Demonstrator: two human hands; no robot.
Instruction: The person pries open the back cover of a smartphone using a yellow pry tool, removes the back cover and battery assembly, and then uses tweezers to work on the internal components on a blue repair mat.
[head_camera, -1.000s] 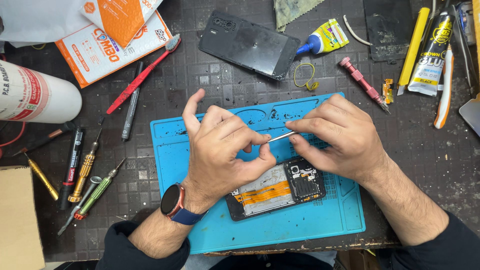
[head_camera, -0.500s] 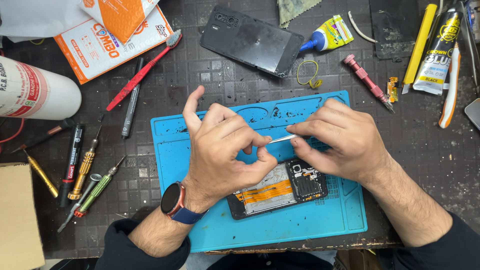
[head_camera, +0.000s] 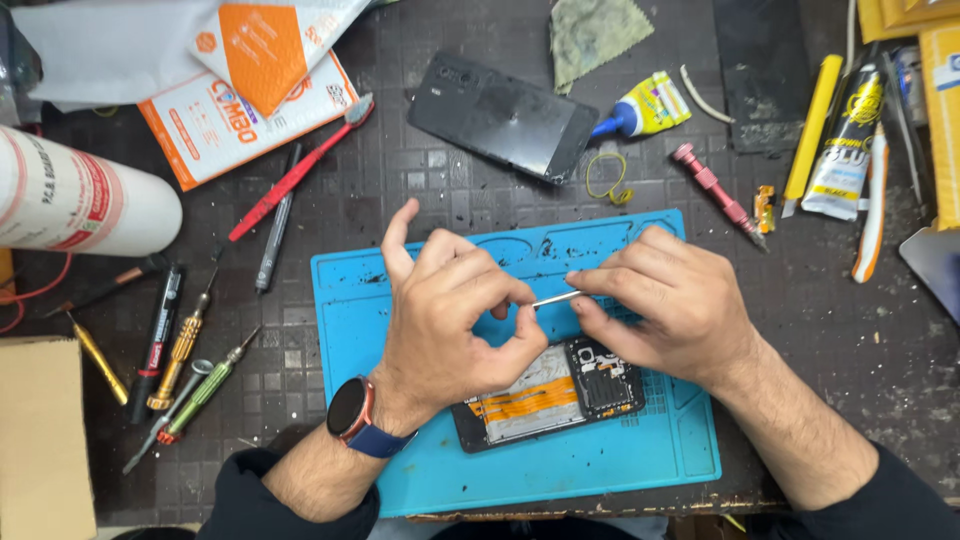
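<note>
Tweezers (head_camera: 556, 297) lengthwise left-right, tips left

Landmark: blue mat (head_camera: 620, 465)

- White and orange flat packet (head_camera: 215, 115), rectangular, up and left of the mat, partly under a white pouch with an orange panel (head_camera: 265, 40)
- White cylinder (head_camera: 75, 200) with red-printed label, lying on its side, far left of the mat
- Brown cardboard box (head_camera: 40, 440), corner only, lower left of the mat
- Small glue bottle (head_camera: 645, 108), blue nozzle, yellow and white label, just above the mat
- Glue tube (head_camera: 845, 150), black and yellow top, white lower label, up and right of the mat
- Yellow box edge (head_camera: 940, 110), far right
- Dark phone back (head_camera: 500, 115) above the mat; no lit screen
</note>
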